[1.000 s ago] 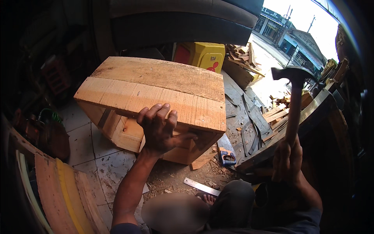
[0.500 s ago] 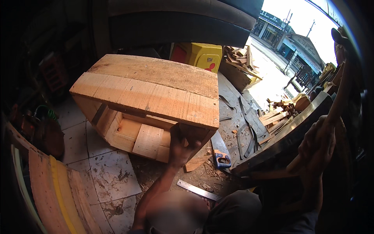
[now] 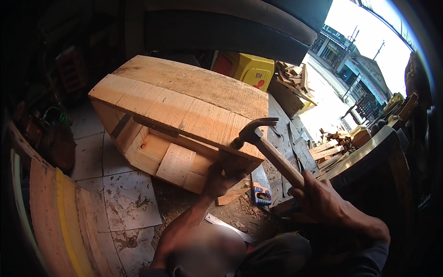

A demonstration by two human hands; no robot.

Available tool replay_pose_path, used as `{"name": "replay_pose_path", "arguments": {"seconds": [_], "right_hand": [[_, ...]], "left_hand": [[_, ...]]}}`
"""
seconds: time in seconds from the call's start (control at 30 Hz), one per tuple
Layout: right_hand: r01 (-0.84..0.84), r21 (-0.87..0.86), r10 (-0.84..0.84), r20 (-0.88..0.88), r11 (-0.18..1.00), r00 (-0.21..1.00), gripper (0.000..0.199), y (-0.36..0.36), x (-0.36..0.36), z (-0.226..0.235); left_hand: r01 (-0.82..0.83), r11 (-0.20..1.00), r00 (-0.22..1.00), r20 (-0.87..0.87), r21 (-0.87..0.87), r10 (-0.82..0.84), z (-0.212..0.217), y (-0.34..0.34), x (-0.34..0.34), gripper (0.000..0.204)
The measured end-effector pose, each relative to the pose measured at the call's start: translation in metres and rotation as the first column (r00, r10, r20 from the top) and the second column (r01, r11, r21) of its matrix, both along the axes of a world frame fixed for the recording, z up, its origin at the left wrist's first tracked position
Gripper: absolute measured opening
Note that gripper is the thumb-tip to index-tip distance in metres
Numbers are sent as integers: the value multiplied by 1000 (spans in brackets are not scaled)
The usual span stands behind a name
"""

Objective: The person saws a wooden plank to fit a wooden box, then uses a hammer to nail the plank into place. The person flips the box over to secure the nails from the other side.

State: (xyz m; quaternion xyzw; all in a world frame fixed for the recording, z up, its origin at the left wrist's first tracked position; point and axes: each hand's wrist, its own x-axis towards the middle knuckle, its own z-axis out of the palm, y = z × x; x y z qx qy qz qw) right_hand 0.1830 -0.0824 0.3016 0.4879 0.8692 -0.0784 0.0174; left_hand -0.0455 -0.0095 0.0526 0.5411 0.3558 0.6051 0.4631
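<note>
A wooden box (image 3: 177, 99) of pale planks lies before me, its open side facing me and showing boards inside. At its near right corner, my left hand (image 3: 220, 181) closes around the shaded end board (image 3: 236, 161); some of its fingers are hidden. A claw hammer (image 3: 284, 164) with a wooden handle is in my right hand (image 3: 317, 197), wrapped round the lower grip. The hammer's striking face is at the top plank near that corner, and its claw points right. I cannot tell whether the face touches the wood.
A handsaw (image 3: 262, 195) with a blue and orange handle lies right of the box. A metal ruler (image 3: 228, 226) rests among shavings near my knees. Curved planks (image 3: 60, 217) stand at left. Wood offcuts (image 3: 327, 145) and a yellow container (image 3: 251, 69) are farther back.
My right hand has swung the hammer from raised at the far right, leftward to the box's near right corner. My left hand keeps its hold. The whole view has shifted slightly.
</note>
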Motion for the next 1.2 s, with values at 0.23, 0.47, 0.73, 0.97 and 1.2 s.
{"name": "replay_pose_path", "arguments": {"seconds": [0.23,0.47,0.73,0.97,1.2], "right_hand": [[263,122,-116,-670,957,733,44,0,-1,7],[233,-2,-142,-796,972,588,41,6,-12,25],[132,215,-25,-440,968,898,35,9,-12,34],[300,56,-301,20,952,953,37,-12,-3,52],[20,110,-17,-32,994,999,29,7,5,3]], "left_hand": [[92,994,994,70,-57,-88,7,0,12,50],[-5,996,997,-70,88,11,4,-10,-16,38],[9,974,1000,-28,224,-3,2,-11,-18,34],[51,930,995,-102,364,-15,10,6,30,37],[21,955,976,-215,296,45,11,-8,-11,35]]}}
